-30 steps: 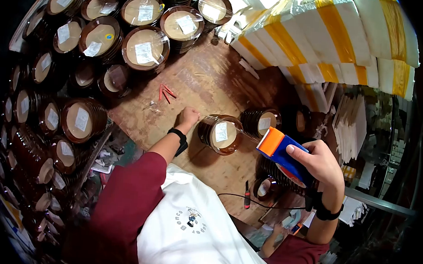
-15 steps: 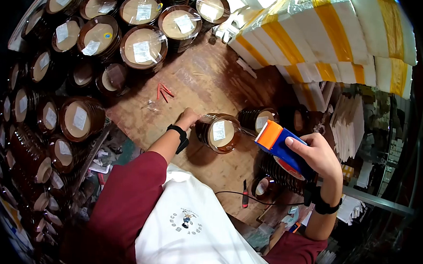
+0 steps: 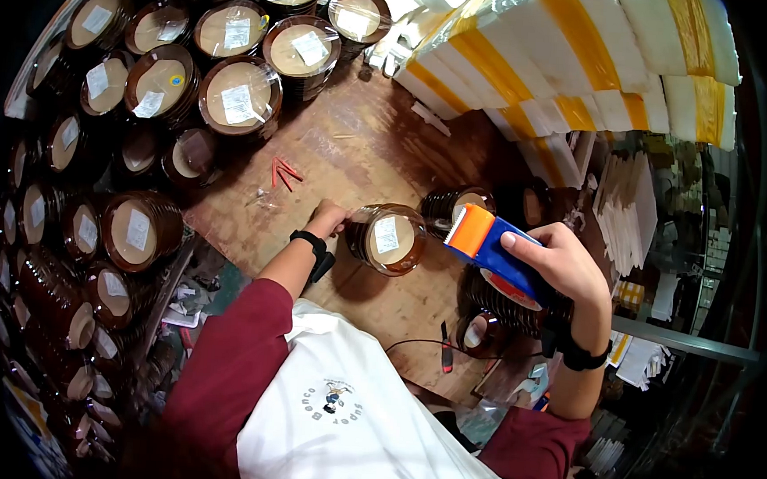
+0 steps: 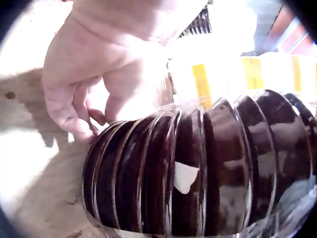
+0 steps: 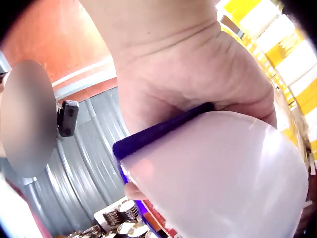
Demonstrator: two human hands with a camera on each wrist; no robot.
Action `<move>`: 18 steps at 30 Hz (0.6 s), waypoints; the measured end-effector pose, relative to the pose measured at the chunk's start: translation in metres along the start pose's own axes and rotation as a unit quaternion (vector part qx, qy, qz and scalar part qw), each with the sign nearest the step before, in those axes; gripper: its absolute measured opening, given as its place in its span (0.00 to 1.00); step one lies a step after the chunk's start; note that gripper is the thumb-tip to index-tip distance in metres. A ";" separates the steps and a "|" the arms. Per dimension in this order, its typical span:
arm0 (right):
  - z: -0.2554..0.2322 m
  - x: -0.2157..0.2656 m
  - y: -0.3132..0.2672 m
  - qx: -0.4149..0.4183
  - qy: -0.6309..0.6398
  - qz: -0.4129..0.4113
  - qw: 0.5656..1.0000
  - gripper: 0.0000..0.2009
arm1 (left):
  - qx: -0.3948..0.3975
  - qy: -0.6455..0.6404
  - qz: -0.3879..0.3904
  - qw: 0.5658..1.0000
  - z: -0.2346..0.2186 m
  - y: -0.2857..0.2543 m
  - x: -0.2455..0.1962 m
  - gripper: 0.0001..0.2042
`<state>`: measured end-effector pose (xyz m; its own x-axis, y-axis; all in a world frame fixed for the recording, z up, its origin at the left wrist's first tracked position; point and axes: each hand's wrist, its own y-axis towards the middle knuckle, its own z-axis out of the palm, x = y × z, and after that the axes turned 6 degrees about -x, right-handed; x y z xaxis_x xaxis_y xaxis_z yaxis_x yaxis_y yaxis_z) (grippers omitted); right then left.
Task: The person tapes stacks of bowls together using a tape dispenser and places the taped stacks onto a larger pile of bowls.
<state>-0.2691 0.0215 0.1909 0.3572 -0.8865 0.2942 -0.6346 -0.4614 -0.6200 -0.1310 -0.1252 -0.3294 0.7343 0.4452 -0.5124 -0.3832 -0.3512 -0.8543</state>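
Observation:
In the middle of the board sits a stack of glossy dark brown round dishes (image 3: 389,238), topped by a beige disc with a white label. My left hand (image 3: 326,218) is at the stack's left end, and in the left wrist view its curled fingers (image 4: 74,124) meet the end rim, pinching clear tape. My right hand (image 3: 567,259) grips a blue tape dispenser (image 3: 502,247) with an orange head, held up right of the stack. A strip of clear tape runs across the stack toward the dispenser. The wide tape roll (image 5: 223,173) fills the right wrist view.
Many more dish stacks (image 3: 239,94) crowd the left and back. Others stand on the right, near a red-handled knife (image 3: 447,353) and a cable. Red sticks (image 3: 284,172) lie on the wooden board (image 3: 319,139). Foam boxes with yellow tape (image 3: 543,65) rise at back right.
The whole head view has shifted slightly left and up. The dispenser has come a little closer to the stack, while my left hand keeps its place at the stack's left end.

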 end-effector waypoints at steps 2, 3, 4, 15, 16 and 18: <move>0.003 -0.006 -0.001 -0.001 0.020 0.003 1.000 0.34 | -0.048 0.010 0.114 0.992 0.003 -0.005 0.001 0.18; 0.003 -0.009 -0.002 -0.003 0.031 0.005 0.999 0.34 | -0.090 0.010 0.220 0.971 0.008 -0.010 0.006 0.19; 0.002 -0.012 -0.003 -0.005 0.029 0.008 1.000 0.34 | -0.128 0.010 0.324 0.937 0.013 -0.012 0.011 0.21; 0.006 -0.063 -0.006 0.009 0.093 0.019 0.995 0.33 | 0.133 -0.074 0.112 0.982 -0.001 -0.056 0.000 0.34; 0.009 -0.069 -0.006 0.010 0.104 0.022 0.994 0.33 | 0.125 -0.104 0.100 0.982 0.002 -0.055 0.004 0.32; 0.014 -0.080 -0.007 0.009 0.126 0.027 0.992 0.33 | 0.109 -0.163 0.078 0.978 0.002 -0.048 0.014 0.30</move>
<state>-0.2843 0.0963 0.1614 0.1386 -0.8913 0.4317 -0.6354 -0.4144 -0.6516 -0.1036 -0.1003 -0.2963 0.4536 0.6518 -0.6078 -0.6118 -0.2681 -0.7442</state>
